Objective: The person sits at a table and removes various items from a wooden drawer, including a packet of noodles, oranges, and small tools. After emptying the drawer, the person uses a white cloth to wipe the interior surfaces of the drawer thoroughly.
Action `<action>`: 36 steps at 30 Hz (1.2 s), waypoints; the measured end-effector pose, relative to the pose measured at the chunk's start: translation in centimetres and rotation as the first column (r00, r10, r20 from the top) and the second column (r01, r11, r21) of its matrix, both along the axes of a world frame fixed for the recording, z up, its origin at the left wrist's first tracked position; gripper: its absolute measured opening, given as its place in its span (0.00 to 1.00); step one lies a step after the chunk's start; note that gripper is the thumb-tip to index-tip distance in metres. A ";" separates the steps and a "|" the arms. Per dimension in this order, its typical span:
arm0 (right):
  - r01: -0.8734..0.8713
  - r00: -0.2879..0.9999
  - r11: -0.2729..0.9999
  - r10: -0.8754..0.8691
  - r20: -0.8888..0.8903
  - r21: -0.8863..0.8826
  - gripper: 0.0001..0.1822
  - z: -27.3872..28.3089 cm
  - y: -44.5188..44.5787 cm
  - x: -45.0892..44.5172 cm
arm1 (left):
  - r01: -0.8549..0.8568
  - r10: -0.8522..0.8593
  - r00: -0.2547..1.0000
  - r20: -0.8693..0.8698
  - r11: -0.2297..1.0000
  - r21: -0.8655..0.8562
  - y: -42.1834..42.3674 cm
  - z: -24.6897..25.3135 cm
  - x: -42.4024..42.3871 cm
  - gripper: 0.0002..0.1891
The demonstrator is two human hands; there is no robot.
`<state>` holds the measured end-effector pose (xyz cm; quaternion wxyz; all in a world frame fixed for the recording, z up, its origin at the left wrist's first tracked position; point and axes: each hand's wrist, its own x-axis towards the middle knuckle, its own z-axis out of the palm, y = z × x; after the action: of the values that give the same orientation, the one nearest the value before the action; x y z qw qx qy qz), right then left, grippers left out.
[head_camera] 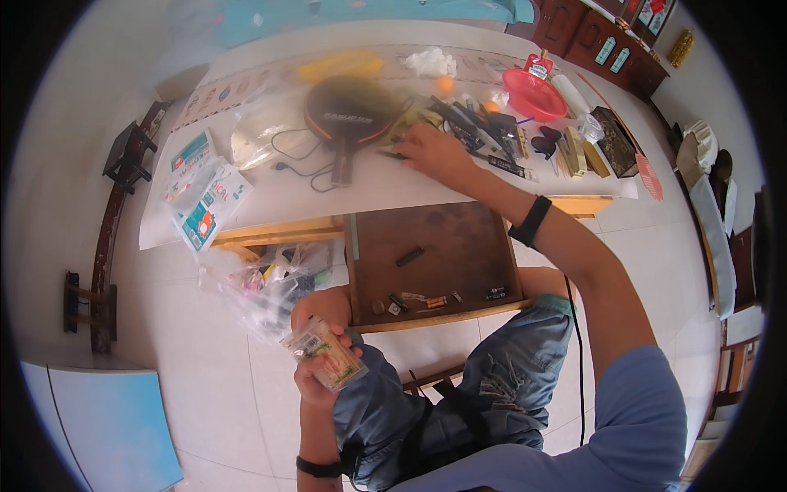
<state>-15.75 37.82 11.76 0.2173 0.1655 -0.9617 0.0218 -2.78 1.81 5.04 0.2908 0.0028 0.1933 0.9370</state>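
My left hand [323, 369] holds a clear plastic packet of thin wooden sticks [329, 357] over my left thigh. My right hand [430, 157] reaches over the table; its fingers are at a small dark object [392, 155] right of a table tennis paddle [351, 114], and whether they grip it I cannot tell. Right of that hand lies a pile of pens and dark items [470, 126]. An open wooden drawer [430, 227] stands out over my lap, with several batteries [436, 302] and small bits near its front edge and a dark stick-like piece [411, 256] in its middle.
A pink plastic basin [533, 95], a ketchup pouch [539, 64], orange balls [445, 85] and boxes [572, 154] lie on the table's right side. A black cable [316, 178] and printed medical packets [206, 190] are on the left. A clear bag [276, 289] hangs beside the drawer.
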 end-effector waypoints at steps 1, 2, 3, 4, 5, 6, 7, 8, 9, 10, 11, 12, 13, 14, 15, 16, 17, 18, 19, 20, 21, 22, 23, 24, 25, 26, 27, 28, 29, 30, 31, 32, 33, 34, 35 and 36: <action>-0.015 1.000 0.998 0.016 -0.027 0.053 0.18 -0.5 -0.3 -0.3 | 0.011 -0.011 1.000 0.004 1.000 0.004 -0.1 0.0 0.1 0.38; -0.027 0.998 0.994 0.033 -0.054 0.107 0.19 -1.0 -0.5 -0.6 | 0.023 -0.023 1.000 0.008 1.000 0.008 -0.2 -0.1 0.0 0.39; -0.029 0.996 0.986 0.042 -0.082 0.162 0.20 -1.3 -0.6 -0.6 | 0.044 -0.044 0.999 0.010 0.999 0.015 -0.3 -0.1 -0.1 0.40; 0.018 0.991 0.980 0.009 -0.131 0.200 0.21 -1.2 -0.3 -1.0 | 0.048 -0.048 0.999 -0.007 0.999 0.005 -0.3 0.0 -0.2 0.40; 0.067 0.983 0.969 -0.024 -0.181 0.236 0.22 -0.8 0.6 -1.8 | 0.053 -0.053 0.998 -0.024 0.999 -0.005 -0.1 0.0 -0.4 0.40; 0.106 0.973 0.960 -0.047 -0.225 0.259 0.23 -1.0 1.2 -2.8 | 0.048 -0.049 0.998 -0.035 0.998 -0.026 -0.2 0.0 -0.4 0.40; 0.140 0.971 0.951 -0.077 -0.227 0.275 0.24 -1.1 1.9 -3.3 | 0.031 -0.032 0.999 -0.037 0.999 -0.027 -0.1 0.1 -0.3 0.39; 0.141 0.963 0.953 -0.069 -0.259 0.268 0.24 -1.2 2.6 -3.4 | 0.016 -0.017 0.999 -0.039 1.000 -0.026 0.1 0.3 -0.4 0.38; 0.138 0.958 0.957 -0.064 -0.278 0.256 0.24 -1.4 2.7 -2.9 | 0.001 -0.002 1.000 -0.029 0.999 -0.034 0.1 0.2 -0.2 0.37; 0.141 0.958 0.952 -0.063 -0.279 0.271 0.26 -1.7 2.8 -2.5 | -0.004 0.002 0.999 -0.035 0.999 -0.043 0.1 0.0 -0.2 0.37; 0.138 0.955 0.949 -0.052 -0.290 0.282 0.26 -1.8 2.9 -2.2 | -0.007 0.005 0.999 -0.041 0.999 -0.050 0.1 -0.1 -0.5 0.37; 0.141 0.958 0.950 -0.060 -0.282 0.279 0.26 -2.3 2.9 -1.8 | -0.007 0.005 0.999 -0.036 0.998 -0.060 0.1 -0.4 -0.3 0.37; 0.146 0.958 0.950 -0.066 -0.279 0.276 0.26 -2.0 2.5 -1.3 | 0.003 -0.004 1.000 -0.025 0.998 -0.057 0.0 -0.5 -0.3 0.38; 0.144 0.954 0.960 -0.071 -0.290 0.242 0.26 -1.6 2.2 -0.2 | 0.013 -0.014 1.000 -0.015 0.999 -0.052 0.0 -0.4 -0.3 0.38; 0.086 0.940 0.982 -0.024 -0.341 0.169 0.25 -0.2 1.1 1.6 | 0.019 -0.019 1.000 -0.010 0.999 -0.043 -0.1 -0.4 -0.3 0.38; 0.000 0.961 0.997 0.022 -0.276 0.082 0.23 0.0 0.7 3.8 | 0.017 -0.018 1.000 -0.004 1.000 -0.023 -0.1 -0.6 -0.3 0.39; -0.087 0.972 0.996 0.081 -0.221 -0.018 0.20 -0.2 0.2 6.0 | 0.015 -0.015 1.000 -0.007 1.000 -0.001 -0.3 -0.7 -0.3 0.40; -0.153 0.988 0.985 0.155 0.020 -0.076 0.17 -1.0 -0.7 8.5 | 0.010 -0.009 1.000 -0.012 1.000 0.017 -0.5 -0.8 -0.3 0.40; -0.192 0.940 0.972 0.222 0.257 -0.137 0.14 -1.9 -1.1 11.1 | 0.015 -0.014 1.000 -0.017 0.999 0.046 -0.5 -0.9 -0.3 0.40; -0.103 0.857 0.985 0.158 0.491 -0.136 0.13 -4.0 -0.9 12.8 | 0.022 -0.022 1.000 -0.012 0.999 0.031 -0.5 -0.7 -0.4 0.40; -0.001 0.718 0.995 0.071 0.693 -0.101 0.11 -6.3 0.3 14.7 | 0.043 -0.043 0.999 -0.016 0.999 0.030 0.0 -0.7 -0.6 0.39; 0.110 0.610 0.989 0.014 0.792 -0.103 0.11 -8.3 1.8 16.1 | 0.049 -0.048 0.999 -0.021 0.999 0.015 0.0 -0.6 -0.8 0.39; 0.221 0.485 0.972 -0.034 0.874 -0.085 0.11 -10.0 3.5 17.5 | 0.056 -0.056 0.998 -0.027 0.998 0.003 0.2 -0.7 -0.9 0.39; 0.172 0.493 0.984 -0.055 0.869 -0.036 0.11 -11.5 4.7 18.5 | 0.053 -0.053 0.998 -0.017 0.999 0.011 0.1 -0.7 -0.8 0.39; 0.127 0.500 0.992 -0.078 0.862 0.016 0.12 -12.4 5.6 19.3 | 0.054 -0.054 0.999 -0.005 0.998 0.022 0.0 -0.8 -0.7 0.38; 0.083 0.509 0.994 -0.102 0.855 0.069 0.12 -13.3 6.4 20.0 | 0.056 -0.056 0.998 0.006 0.998 0.033 -0.1 -0.9 -0.5 0.38; 0.146 0.461 0.988 -0.119 0.879 0.058 0.13 -13.1 5.9 20.2 | 0.049 -0.050 0.999 0.010 0.998 0.033 -0.3 -1.0 -0.4 0.38; 0.205 0.414 0.977 -0.135 0.900 0.052 0.14 -12.3 5.0 20.1 | 0.040 -0.041 0.999 0.011 0.999 0.036 -0.4 -1.2 -0.4 0.38; 0.264 0.365 0.963 -0.147 0.919 0.049 0.15 -11.6 4.3 19.8 | 0.031 -0.032 0.999 0.011 0.999 0.040 -0.5 -1.3 -0.3 0.37; 0.258 0.277 0.960 -0.183 0.943 0.110 0.15 -11.1 3.7 19.3 | 0.031 -0.031 1.000 0.003 0.999 0.036 -0.5 -1.2 -0.3 0.37; 0.246 0.187 0.954 -0.219 0.958 0.170 0.16 -10.7 3.0 18.8 | 0.029 -0.029 1.000 -0.005 0.999 0.031 -0.4 -1.1 -0.4 0.37; 0.228 0.097 0.947 -0.256 0.962 0.229 0.17 -10.6 2.7 18.5 | 0.027 -0.027 1.000 -0.014 0.999 0.027 -0.3 -1.0 -0.4 0.37; 0.158 0.144 0.966 -0.229 0.963 0.206 0.18 -11.3 3.4 18.8 | 0.031 -0.030 0.999 -0.027 0.999 0.022 -0.2 -0.9 -0.5 0.38; 0.085 0.188 0.979 -0.197 0.962 0.183 0.19 -12.6 4.3 19.2 | 0.033 -0.032 0.999 -0.040 0.999 0.015 -0.1 -1.0 -0.6 0.38; 0.010 0.230 0.986 -0.161 0.960 0.164 0.19 -13.8 5.2 19.6 | 0.035 -0.034 0.998 -0.052 0.999 0.009 0.0 -1.0 -0.6 0.38; 0.036 0.220 0.989 -0.147 0.964 0.143 0.19 -13.5 5.0 19.4 | 0.030 -0.029 0.999 -0.046 0.999 0.013 -0.1 -0.9 -0.5 0.38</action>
<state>3.60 42.77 -1.71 -0.4348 0.0687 -0.8956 0.0640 -3.30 1.69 4.11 0.3000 0.0291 0.1934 0.9337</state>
